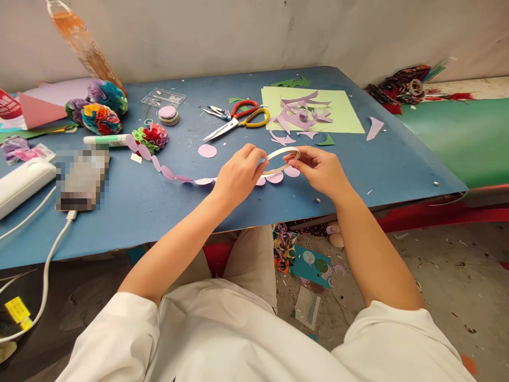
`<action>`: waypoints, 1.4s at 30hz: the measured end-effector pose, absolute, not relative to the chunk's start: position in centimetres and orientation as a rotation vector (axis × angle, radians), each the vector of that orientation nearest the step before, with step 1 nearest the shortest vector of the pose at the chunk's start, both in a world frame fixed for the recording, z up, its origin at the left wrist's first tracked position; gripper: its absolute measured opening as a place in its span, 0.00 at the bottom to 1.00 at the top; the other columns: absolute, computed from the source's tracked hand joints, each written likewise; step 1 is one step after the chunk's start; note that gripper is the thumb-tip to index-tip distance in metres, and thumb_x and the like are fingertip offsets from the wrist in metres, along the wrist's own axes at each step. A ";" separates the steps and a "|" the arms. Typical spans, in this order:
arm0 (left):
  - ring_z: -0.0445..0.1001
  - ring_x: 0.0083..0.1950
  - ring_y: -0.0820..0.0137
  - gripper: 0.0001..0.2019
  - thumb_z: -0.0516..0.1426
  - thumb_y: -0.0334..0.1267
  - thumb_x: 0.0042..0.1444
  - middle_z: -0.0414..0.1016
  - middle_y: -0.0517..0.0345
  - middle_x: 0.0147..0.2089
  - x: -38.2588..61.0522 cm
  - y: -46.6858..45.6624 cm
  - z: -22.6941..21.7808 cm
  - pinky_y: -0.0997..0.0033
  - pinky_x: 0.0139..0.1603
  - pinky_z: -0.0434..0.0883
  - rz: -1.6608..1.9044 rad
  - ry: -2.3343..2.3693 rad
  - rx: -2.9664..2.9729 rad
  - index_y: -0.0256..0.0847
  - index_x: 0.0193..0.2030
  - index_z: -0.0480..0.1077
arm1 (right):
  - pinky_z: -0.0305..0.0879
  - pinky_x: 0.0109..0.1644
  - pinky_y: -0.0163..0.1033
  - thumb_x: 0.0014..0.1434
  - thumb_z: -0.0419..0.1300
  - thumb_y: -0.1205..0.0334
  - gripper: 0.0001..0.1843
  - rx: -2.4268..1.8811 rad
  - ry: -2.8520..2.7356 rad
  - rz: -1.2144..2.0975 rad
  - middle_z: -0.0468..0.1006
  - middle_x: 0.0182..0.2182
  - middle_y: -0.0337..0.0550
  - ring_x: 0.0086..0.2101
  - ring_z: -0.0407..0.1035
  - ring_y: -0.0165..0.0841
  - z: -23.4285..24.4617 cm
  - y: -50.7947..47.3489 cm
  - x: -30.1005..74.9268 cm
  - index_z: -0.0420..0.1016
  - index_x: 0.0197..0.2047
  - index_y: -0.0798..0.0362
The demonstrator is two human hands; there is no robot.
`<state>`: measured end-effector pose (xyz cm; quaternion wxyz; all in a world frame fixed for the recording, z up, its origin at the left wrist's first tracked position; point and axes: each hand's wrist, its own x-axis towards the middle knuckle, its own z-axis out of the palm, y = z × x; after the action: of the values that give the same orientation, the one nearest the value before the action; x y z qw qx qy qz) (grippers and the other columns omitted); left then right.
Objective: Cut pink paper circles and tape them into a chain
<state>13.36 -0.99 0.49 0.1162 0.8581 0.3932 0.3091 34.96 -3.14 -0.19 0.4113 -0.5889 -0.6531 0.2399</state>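
Note:
My left hand (240, 175) pinches the left side of a roll of white tape (283, 152) just above the table's front part. The right side of that roll is gripped between the thumb and fingers of my right hand (324, 172). A garland of lilac paper discs (167, 172) curves along the table from the left, passes behind my left hand, and shows again under the roll. My fingers hide part of it. One loose lilac disc (207, 151) lies flat beyond my left hand. Farther back sits a stack of paper discs (168, 114).
Open scissors (238, 121) lie behind the hands, near pale green paper (345, 114) covered with lilac scraps (300, 118). On the left are a glue stick (107, 140), ruffled flowers (101, 118), a blurred phone (85, 180) and its white cable (51, 260). Scraps litter the floor.

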 end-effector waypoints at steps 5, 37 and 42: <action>0.76 0.46 0.61 0.16 0.47 0.41 0.68 0.77 0.43 0.44 16.2 -4.3 -0.2 0.64 0.47 0.70 0.529 0.888 2.882 0.34 0.40 0.72 | 0.73 0.49 0.50 0.50 0.65 0.53 0.15 -1.439 -1.600 0.698 0.82 0.38 0.43 0.40 0.76 0.41 -0.5 -1.7 36.1 0.79 0.40 0.50; 0.65 0.64 0.55 0.32 0.46 0.52 0.67 0.67 0.35 0.64 19.5 -6.9 -1.4 0.61 0.59 0.66 0.268 1.251 2.731 0.20 0.62 0.63 | 0.72 0.50 0.43 0.61 0.56 0.57 0.15 -1.624 -1.874 0.344 0.82 0.43 0.47 0.42 0.76 0.38 -0.8 -2.5 39.2 0.77 0.46 0.54; 0.66 0.64 0.55 0.32 0.45 0.52 0.67 0.67 0.35 0.64 19.5 -6.9 -1.7 0.61 0.58 0.67 0.281 1.258 2.737 0.21 0.62 0.62 | 0.69 0.50 0.43 0.63 0.51 0.62 0.15 -1.685 -2.062 0.215 0.82 0.42 0.50 0.42 0.75 0.39 1.0 -2.6 39.8 0.77 0.45 0.56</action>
<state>19.52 -6.94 -1.71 0.0582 0.9031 0.4153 0.0928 39.76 -2.62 1.00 0.2327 -0.6134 -0.7506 0.0781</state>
